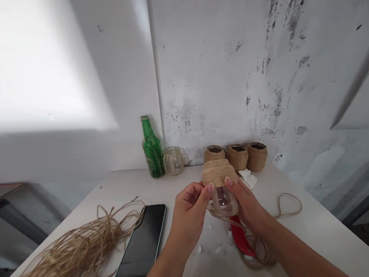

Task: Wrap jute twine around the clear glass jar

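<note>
A clear glass jar (224, 202) is tilted in front of me, with rows of jute twine (218, 172) wound around its far half. The near half is bare glass. My right hand (246, 200) grips the jar from the right, thumb on the lowest row of twine. My left hand (192, 206) is closed at the jar's left side, its thumb at the edge of the winding. Whether it also pinches a strand is hidden. Below the jar lie a red-handled tool (241, 237), partly covered, and a loose length of twine (262, 256).
A large twine bundle (75, 256) and a phone (142, 248) lie at left. At the back stand a green bottle (153, 154), a glass jar (174, 161) and three twine-wrapped jars (238, 157). Crumpled white paper (248, 178) and small white scraps (218, 250) lie about.
</note>
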A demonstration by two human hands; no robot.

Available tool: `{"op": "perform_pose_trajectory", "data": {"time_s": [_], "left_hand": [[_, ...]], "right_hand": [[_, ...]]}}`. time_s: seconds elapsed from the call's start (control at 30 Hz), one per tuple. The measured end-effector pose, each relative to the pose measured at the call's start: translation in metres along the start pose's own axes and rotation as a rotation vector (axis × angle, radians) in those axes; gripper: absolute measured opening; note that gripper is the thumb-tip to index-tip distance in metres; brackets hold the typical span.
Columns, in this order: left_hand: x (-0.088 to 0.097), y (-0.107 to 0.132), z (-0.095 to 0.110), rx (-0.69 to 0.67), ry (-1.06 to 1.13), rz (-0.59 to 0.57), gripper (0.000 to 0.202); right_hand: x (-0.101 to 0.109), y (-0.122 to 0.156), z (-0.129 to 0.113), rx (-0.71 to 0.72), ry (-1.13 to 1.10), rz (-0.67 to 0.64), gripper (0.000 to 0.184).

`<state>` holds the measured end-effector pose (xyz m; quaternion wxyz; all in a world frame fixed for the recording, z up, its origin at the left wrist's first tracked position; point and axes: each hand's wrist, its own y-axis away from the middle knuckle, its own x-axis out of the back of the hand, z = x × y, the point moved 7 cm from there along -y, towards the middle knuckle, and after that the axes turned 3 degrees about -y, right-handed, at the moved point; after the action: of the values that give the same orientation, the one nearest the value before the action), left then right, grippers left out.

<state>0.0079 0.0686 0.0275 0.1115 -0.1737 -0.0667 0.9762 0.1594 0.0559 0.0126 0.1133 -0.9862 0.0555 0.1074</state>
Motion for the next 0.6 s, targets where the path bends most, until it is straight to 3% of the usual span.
{"op": "perform_pose_trajectory", "data": {"time_s": [0.13,0.33,0.6], "left_hand": [[0.004,-0.003,-0.006,-0.037,-0.011,0.031,0.053],[0.004,-0.002,-0.017,-0.045,-0.09,-0.004,0.043],[0.001,-0.001,-0.008,-0.073,-0.103,-0.013,0.044]], "right_hand": [[-0.003,-0.001,-0.001,-0.049,0.015,-0.033,0.051],[0.0,-0.002,0.003,-0.039,0.113,-0.008,0.063],[-0.002,-0.003,0.0,-0.019,0.063,-0.028,0.06]]}}
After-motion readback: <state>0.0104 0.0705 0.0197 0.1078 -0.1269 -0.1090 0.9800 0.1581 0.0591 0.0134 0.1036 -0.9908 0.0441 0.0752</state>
